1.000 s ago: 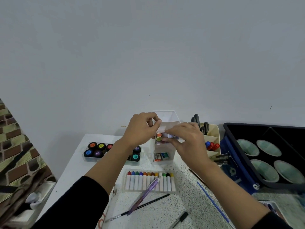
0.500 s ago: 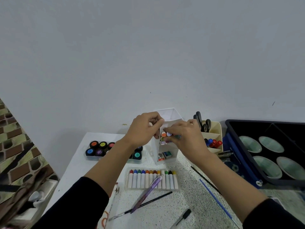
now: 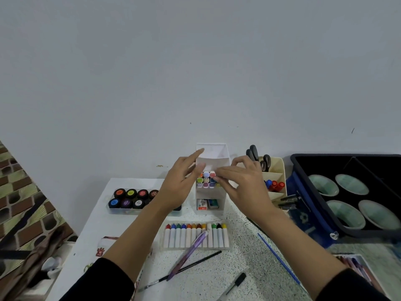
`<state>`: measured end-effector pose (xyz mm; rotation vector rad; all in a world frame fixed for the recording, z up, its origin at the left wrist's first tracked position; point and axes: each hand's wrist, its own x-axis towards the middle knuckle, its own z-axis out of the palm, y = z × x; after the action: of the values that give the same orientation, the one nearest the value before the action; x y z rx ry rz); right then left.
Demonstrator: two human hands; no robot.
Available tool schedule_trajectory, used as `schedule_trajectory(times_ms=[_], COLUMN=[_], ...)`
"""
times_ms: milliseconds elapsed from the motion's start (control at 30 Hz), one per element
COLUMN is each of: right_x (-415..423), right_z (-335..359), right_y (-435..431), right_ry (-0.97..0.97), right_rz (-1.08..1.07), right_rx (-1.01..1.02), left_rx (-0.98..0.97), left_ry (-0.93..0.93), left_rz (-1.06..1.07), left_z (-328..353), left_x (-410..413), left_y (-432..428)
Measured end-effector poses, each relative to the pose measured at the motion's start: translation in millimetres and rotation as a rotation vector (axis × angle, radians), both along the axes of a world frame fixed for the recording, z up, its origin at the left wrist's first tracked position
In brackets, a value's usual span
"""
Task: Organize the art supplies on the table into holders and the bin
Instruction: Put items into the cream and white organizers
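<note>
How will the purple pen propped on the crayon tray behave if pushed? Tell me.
Likely to roll or slide off: the purple pen looks round and leans one end on the crayon tray. Probably stiff and light, judging by its slim straight barrel.

text: none legible | paint jar lids (image 3: 130,193): labels too small

Wall: a plain, matt, pale grey wall (image 3: 195,61) fills the upper half of the view.
Wall marks: a small dark speck (image 3: 190,123), a short dark scratch (image 3: 353,130) further right, and a yellowish smear (image 3: 160,165) low down.
Table: the table (image 3: 121,224) stands against the wall, plain white on the left, speckled on the near and right part.
Left side: a patterned surface (image 3: 19,192) of brown bricks and green wavy lines; floor or cloth cannot be told.
Light: soft and even, with faint shadows.
</note>
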<state>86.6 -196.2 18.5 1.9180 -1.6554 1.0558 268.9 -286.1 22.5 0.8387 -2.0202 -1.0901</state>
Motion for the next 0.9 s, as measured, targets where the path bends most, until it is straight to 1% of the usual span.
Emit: schedule_trajectory(times_ms=[100,233,333,400,500,567,667,767,900], right_x=[4.3,9.9,11.4,13.0,13.4,13.5,14.3,13.6,13.9], right_z=[-2.0,-3.1,-4.4,-5.0,-4.5,-4.5,-5.1,-4.4,-3.8], right_y=[-3.3,-3.1,-2.8,-4.3,-3.2,-0.4,0.9,-3.5,-4.2], right_ry=[-0.004,-0.013,0.003,0.023,0.036,0.027,-0.020,-0.061,-0.011], right_rz=[-0.037,-0.072,-0.092,-0.103,-0.104,-0.110,-0.108,-0.095,-0.127], right_rx=[0.041,0.077,0.086,0.091,0.107,0.114,0.110,0.094,0.085], left_rx=[0.049,0.060,0.019,0.025,0.004,0.019,0.064,0.069,0.037], left_ry=[0.068,0.152,0.130,0.120,0.039,0.003,0.022,0.084,0.116], left_rz=[-0.056,-0.022,0.037,0.049,0.048,0.012,-0.019,0.021,0.101], left_z=[-1.3,-5.9,-9.6,-8.1,-9.0,-14.2,-17.8,-17.3,-18.2], left_x=[1.8,-1.3,-3.1,-3.6,-0.7,3.4,6.6,2.4,-4.1], left_y=[7.3,8.6,9.3,10.1,9.0,6.5,3.2,6.0,13.6])
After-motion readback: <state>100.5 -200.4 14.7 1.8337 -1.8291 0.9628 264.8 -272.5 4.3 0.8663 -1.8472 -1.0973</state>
